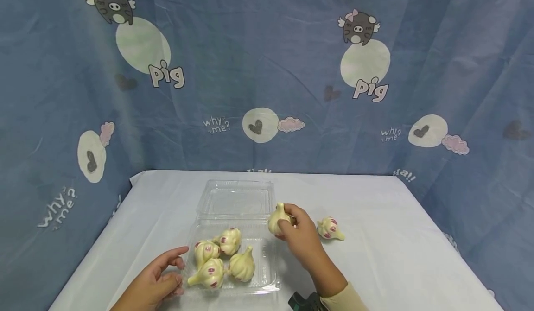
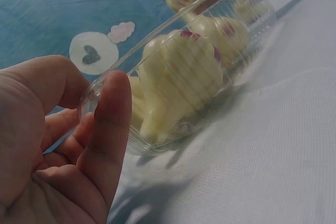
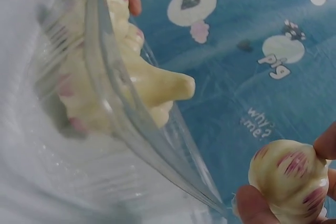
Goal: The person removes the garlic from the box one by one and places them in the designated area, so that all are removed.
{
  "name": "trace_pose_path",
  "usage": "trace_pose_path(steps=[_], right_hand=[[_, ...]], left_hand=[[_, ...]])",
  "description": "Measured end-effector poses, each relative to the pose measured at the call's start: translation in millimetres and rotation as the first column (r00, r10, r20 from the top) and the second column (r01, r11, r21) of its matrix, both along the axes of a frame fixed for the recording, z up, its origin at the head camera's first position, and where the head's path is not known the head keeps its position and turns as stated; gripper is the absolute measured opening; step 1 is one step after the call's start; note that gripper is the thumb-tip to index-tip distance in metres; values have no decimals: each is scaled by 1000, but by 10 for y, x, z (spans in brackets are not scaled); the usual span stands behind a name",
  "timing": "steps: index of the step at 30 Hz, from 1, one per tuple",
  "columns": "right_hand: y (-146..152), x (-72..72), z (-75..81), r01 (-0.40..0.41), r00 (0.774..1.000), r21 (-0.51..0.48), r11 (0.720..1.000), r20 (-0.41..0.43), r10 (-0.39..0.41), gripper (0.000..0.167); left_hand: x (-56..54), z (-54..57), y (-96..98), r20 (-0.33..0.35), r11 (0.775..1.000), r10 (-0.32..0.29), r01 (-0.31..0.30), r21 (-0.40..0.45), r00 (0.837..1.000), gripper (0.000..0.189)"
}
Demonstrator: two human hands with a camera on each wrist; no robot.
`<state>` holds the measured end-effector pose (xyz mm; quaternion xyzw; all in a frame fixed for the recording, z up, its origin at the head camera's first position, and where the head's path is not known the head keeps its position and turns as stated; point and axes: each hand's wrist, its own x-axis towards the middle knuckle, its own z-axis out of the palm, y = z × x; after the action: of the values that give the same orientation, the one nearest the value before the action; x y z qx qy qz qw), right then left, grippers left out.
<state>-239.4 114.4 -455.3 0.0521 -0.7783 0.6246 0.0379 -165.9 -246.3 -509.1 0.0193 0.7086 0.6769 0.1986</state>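
Observation:
A clear plastic clamshell box (image 1: 267,255) lies with its lid folded back. Several cream garlic bulbs with purplish marks, one of them a garlic bulb (image 1: 242,265), sit in its left and middle part. My right hand (image 1: 301,234) grips another garlic bulb (image 1: 277,219) between thumb and fingers, over the box's right rear edge; its purple-streaked base (image 3: 291,169) shows in the right wrist view. At the box's left side, my left hand (image 1: 156,276) pinches the rim, with the thumb in front and the index finger behind in the left wrist view.
One loose garlic bulb (image 1: 329,228) lies on the white tablecloth (image 1: 388,246), right of my right hand. The open lid (image 1: 238,199) extends toward the back. Near my right wrist is a dark device (image 1: 306,301). A blue printed curtain (image 1: 267,70) surrounds the table.

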Motion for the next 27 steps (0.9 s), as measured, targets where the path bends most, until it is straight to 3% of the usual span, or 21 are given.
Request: trace_pose_path(steps=[8,18,27], right_hand=[[134,28,-40,33,999,-56,998,-13,-34,39],[324,72,-98,83,995,97,992,-64,-77,34],[500,110,-102,90,996,110,990,-33,-87,36]], left_hand=[[0,3,-10,-5,1000,-9,9,0,1000,76],[-1,14,20,-6,1000,13,-13,-19,1000,77],[10,14,19,-28,999,18,-19,-35,999,76]])
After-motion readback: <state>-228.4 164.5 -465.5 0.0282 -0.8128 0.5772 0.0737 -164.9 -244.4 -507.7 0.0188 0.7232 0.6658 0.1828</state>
